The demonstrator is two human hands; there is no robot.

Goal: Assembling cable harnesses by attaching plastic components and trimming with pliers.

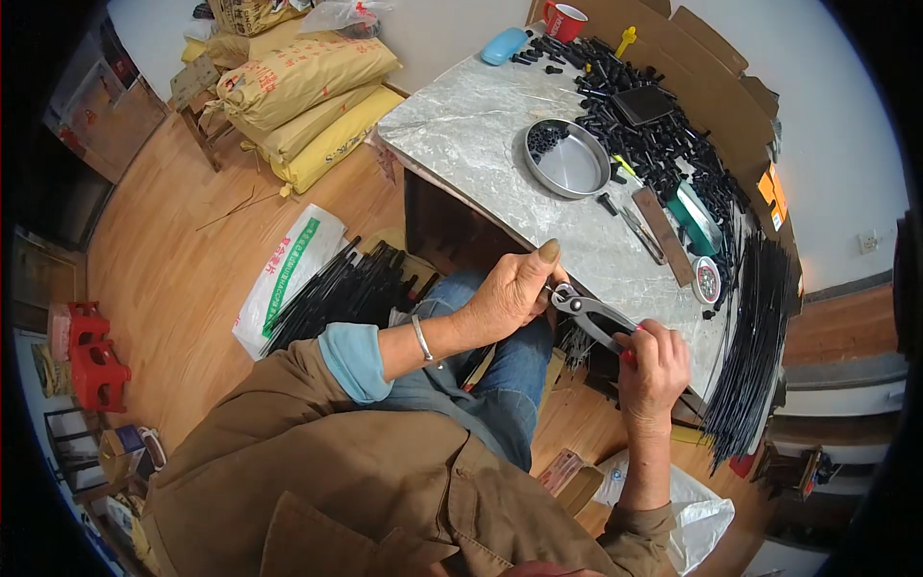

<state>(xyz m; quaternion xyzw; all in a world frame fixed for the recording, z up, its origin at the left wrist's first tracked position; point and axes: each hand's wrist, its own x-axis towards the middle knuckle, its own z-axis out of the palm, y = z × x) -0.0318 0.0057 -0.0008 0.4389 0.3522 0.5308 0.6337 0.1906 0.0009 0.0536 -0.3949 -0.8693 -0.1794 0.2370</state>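
My right hand (656,373) is closed round the handles of grey metal pincers (598,313) with red on the grips. The pincers' round head meets the fingers of my left hand (510,296) just off the table's front edge. My left hand is closed, thumb up, pinching a small dark piece at the jaws; its exact kind is hidden by the fingers. Past the pincers, on the table, lie tweezers (642,235) and a flat brown bar (661,236). A round metal tray (583,165) farther back holds small black rings (546,137).
The grey marbled table (452,120) bears a heap of black bolt-like parts (663,144), a red mug (563,21) and a small white bowl (707,280). Long black rods hang in a bundle (745,356) at the right; more rods (346,293) lie at left. Yellow sacks (308,82) stand beyond.
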